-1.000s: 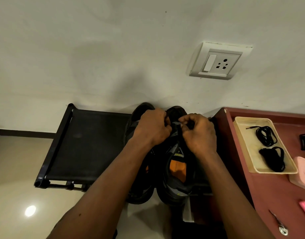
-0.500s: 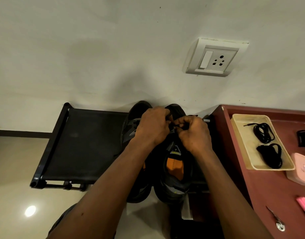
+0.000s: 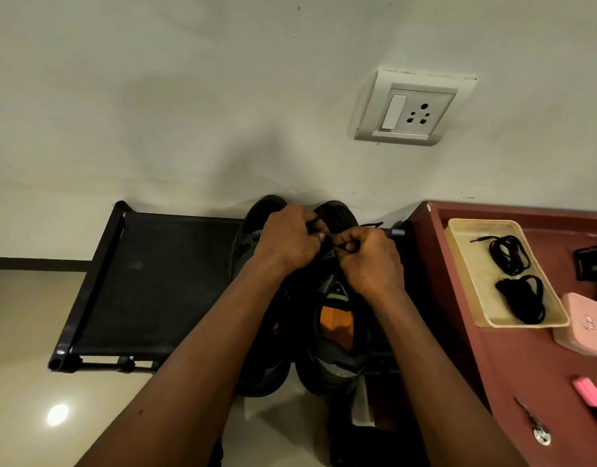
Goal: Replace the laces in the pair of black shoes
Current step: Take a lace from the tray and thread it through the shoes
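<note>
Two black shoes are placed side by side on a black shoe rack (image 3: 155,281), toes toward the far wall and heels overhanging the near rail. The left shoe (image 3: 266,379) is dark with grey panels. An orange insole and a grey tongue are seen in the right shoe (image 3: 334,335). The lacing area of the right shoe is covered by both hands.

The left hand (image 3: 287,241) and the right hand (image 3: 368,261) are held knuckles up, fingers tightly curled. A black lace (image 3: 328,243) is pinched between the fingertips of each hand, and the fingertips are nearly touching.

To the right, a cream tray (image 3: 481,276) is set on a maroon table (image 3: 526,365). Two coiled black laces (image 3: 508,254) are laid in it, one beyond the other.

Compared with the frame half a second earlier, little change is noted. Both hands are kept over the same shoe, and the left hand is shifted slightly leftward. The shoes, rack, tray and coiled laces are unmoved.
</note>
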The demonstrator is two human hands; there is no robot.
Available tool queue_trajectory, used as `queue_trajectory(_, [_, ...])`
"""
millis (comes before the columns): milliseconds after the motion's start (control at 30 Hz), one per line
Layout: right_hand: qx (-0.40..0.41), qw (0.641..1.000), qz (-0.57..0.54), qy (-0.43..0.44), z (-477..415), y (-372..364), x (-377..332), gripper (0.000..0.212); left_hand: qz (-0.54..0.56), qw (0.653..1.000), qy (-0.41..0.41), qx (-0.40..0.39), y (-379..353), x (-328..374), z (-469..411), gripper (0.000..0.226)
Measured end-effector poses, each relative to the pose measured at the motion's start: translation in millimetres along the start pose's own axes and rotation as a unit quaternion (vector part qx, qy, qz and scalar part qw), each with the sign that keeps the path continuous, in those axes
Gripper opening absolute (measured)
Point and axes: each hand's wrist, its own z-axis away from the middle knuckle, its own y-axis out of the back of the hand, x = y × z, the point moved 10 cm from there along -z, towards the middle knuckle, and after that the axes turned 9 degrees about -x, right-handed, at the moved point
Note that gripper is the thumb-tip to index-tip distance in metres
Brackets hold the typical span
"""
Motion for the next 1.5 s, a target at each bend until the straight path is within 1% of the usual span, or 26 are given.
queue_trajectory(67, [0.004, 1.0, 0.005, -0.002, 0.4, -1.8, -1.4, 0.014, -0.001, 1.0, -0.003, 0.015, 0.8, 1.1, 1.5, 0.012])
queue_trajectory(133, [0.001, 1.0, 0.004, 0.004, 0.2, -5.9, -4.3, 0.016, 0.0, 0.999, 0.0, 0.034, 1.6, 0.9, 2.5, 0.023])
queue_trajectory(200, [-0.012, 1.0, -0.009, 0.016, -0.4, -11.3, -6.9, 0.019, 0.01, 0.999, 0.01, 0.035, 0.9, -1.6, 2.3, 0.033])
queue_trajectory(300, [-0.018, 0.999, -0.029, 0.025, 0.7, -10.1, -5.7, 0.015, 0.033, 0.999, 0.02, -0.004, -3.2, -1.4, 5.7, 0.044])
queue_trajectory(367, [-0.016, 0.998, -0.047, 0.028, 1.8, -7.3, -3.2, 0.018, 0.025, 0.999, 0.003, -0.046, -8.8, 4.2, 14.8, 0.053])
queue_trajectory(467, [-0.019, 0.998, -0.05, 0.022, 3.2, -5.5, -2.9, 0.027, -0.027, 0.995, -0.021, -0.095, -18.8, 10.5, 34.2, 0.053])
queue_trajectory(567, [-0.029, 0.998, -0.056, 0.012, 3.6, -6.6, -4.4, 0.028, -0.007, 0.99, -0.016, -0.137, -23.1, 8.7, 42.7, 0.052])
queue_trajectory(633, [-0.028, 0.998, -0.063, 0.002, 4.3, -5.0, -3.6, 0.028, 0.004, 0.988, -0.013, -0.151, -23.8, 9.0, 43.4, 0.057])
queue_trajectory(700, [-0.027, 0.997, -0.07, -0.002, 5.5, -3.9, -3.1, 0.028, 0.009, 0.989, -0.012, -0.144, -24.8, 10.6, 44.3, 0.071])
queue_trajectory(800, [-0.02, 0.998, -0.063, -0.009, 7.4, -2.8, -4.6, 0.027, -0.02, 0.993, -0.003, -0.12, -27.1, 11.7, 45.1, 0.099])
queue_trajectory(833, [-0.017, 0.998, -0.054, -0.012, 8.8, -2.3, -6.8, 0.026, -0.025, 0.994, -0.002, -0.111, -26.6, 11.6, 45.6, 0.104])
queue_trajectory(967, [-0.012, 1.0, 0.001, -0.025, 14.3, 1.7, -16.0, 0.025, -0.004, 0.996, -0.01, -0.084, -22.3, 13.8, 46.2, 0.104])
queue_trajectory(1100, [-0.023, 0.999, 0.011, -0.033, 17.8, 7.0, -19.9, 0.022, 0.026, 0.998, 0.007, -0.054, -16.9, 6.8, 45.0, 0.113])
queue_trajectory(1267, [-0.032, 0.997, 0.063, -0.019, 23.1, 15.6, -24.5, 0.016, 0.043, 0.998, 0.008, -0.043, -15.1, 1.5, 41.4, 0.108])
queue_trajectory(1400, [-0.055, 0.997, 0.056, -0.027, 30.8, 22.3, -20.1, 0.015, 0.027, 0.999, 0.001, -0.042, -18.3, 0.4, 37.5, 0.104])
queue_trajectory(1500, [-0.064, 0.997, 0.026, -0.024, 40.4, 32.8, -22.3, 0.017, 0.007, 0.999, -0.002, -0.031, -19.3, -0.8, 36.9, 0.109])
